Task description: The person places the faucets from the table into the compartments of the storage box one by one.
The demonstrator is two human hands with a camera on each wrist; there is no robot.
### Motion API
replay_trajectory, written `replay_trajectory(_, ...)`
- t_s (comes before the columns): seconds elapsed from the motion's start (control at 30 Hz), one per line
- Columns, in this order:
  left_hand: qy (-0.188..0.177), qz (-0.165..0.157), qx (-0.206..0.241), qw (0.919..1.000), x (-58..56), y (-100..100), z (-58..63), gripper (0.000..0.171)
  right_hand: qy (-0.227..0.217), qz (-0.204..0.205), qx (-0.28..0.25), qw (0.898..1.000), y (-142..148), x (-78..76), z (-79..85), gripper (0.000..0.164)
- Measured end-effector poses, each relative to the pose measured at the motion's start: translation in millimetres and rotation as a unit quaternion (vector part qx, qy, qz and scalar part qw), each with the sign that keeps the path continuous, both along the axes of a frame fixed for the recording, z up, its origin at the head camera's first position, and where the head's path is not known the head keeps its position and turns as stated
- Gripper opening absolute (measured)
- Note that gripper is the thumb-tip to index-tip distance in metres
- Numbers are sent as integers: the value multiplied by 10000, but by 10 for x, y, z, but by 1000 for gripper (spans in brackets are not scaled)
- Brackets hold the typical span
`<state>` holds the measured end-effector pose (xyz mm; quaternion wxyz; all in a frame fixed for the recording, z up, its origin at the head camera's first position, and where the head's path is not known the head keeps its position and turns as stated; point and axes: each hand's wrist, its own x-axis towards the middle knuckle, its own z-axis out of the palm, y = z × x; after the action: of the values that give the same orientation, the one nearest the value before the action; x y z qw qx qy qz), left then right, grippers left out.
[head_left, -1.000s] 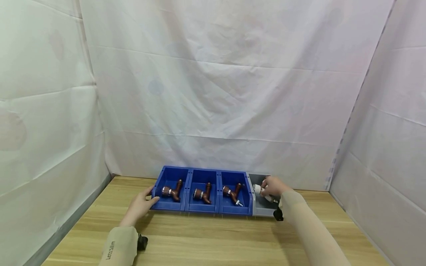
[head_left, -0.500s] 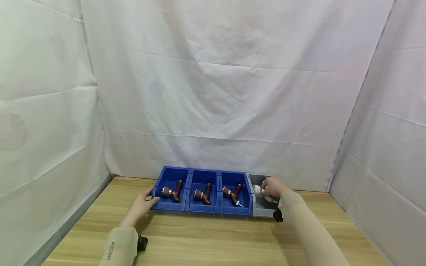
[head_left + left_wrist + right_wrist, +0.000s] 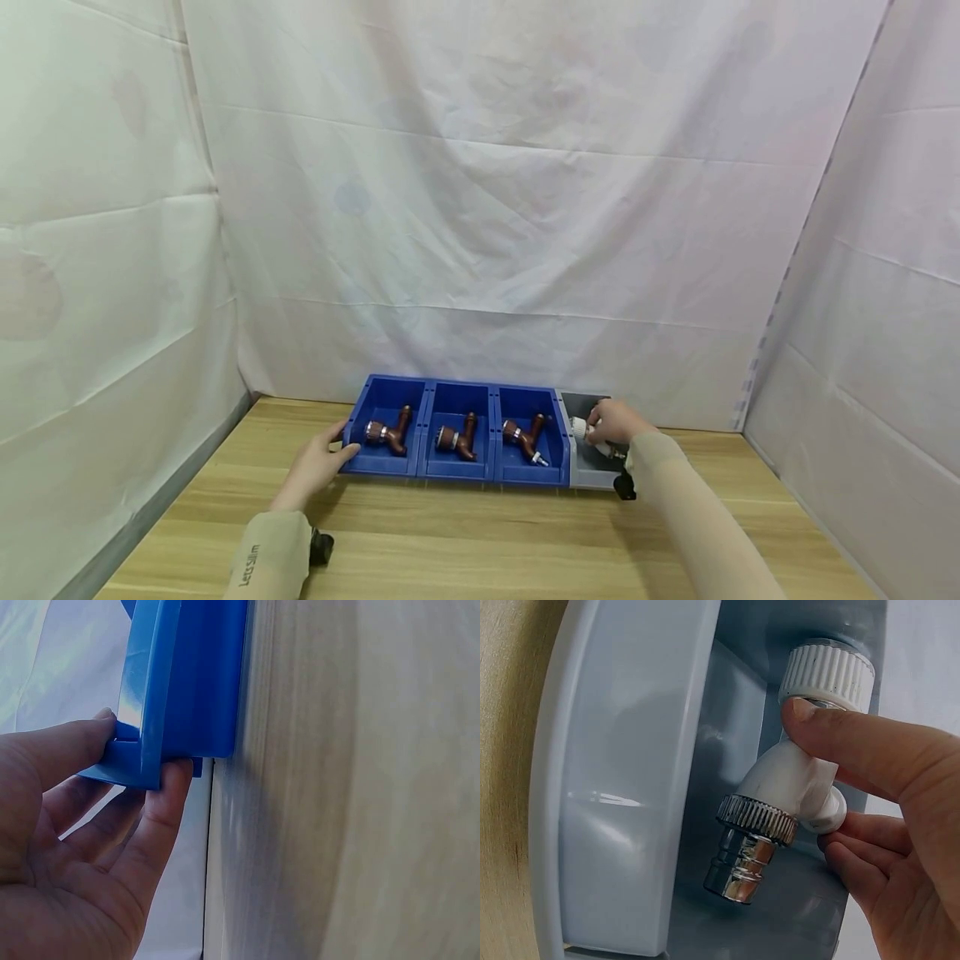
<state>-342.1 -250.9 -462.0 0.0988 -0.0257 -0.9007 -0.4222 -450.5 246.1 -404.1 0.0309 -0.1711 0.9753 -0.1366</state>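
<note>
My right hand (image 3: pixel 617 419) holds a white tap (image 3: pixel 780 778) inside the grey bin (image 3: pixel 594 478) at the right end of the row. In the right wrist view the tap has a ribbed white knob and a chrome hose connector, and my thumb lies just below the knob. My left hand (image 3: pixel 315 463) grips the outer edge of the leftmost blue bin (image 3: pixel 150 690), thumb on its wall and fingertips under its lip. Brown taps lie in the blue bins: one (image 3: pixel 396 438) at left, one (image 3: pixel 459 441) in the middle, and one (image 3: pixel 527 440) with a chrome connector at right.
The joined bins sit toward the back of a wooden table (image 3: pixel 450 542). White cloth hangs behind them as a back wall (image 3: pixel 487 208), with more cloth on both sides. Bare wood shows in front of the bins.
Almost nothing differs. My right hand and wrist have shifted very slightly around the white tap; the left hand and the bins stay where they were.
</note>
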Motion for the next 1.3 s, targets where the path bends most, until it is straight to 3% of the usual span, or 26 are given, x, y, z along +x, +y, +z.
replay_trajectory(0.23,13,14,109,9999,-10,-7,-3,57,-142,-78,-103,9998,-6,-10,-30,9)
replay_trajectory(0.97,44,6,-8,10000,-24,-10,-4,57,-141,-195,-164,9996,-14,1,-41,15)
replay_trajectory(1.3,90,-4,11,10000,-13,0,-16,56,-108,-72,-135,9998,-18,40,-28,13)
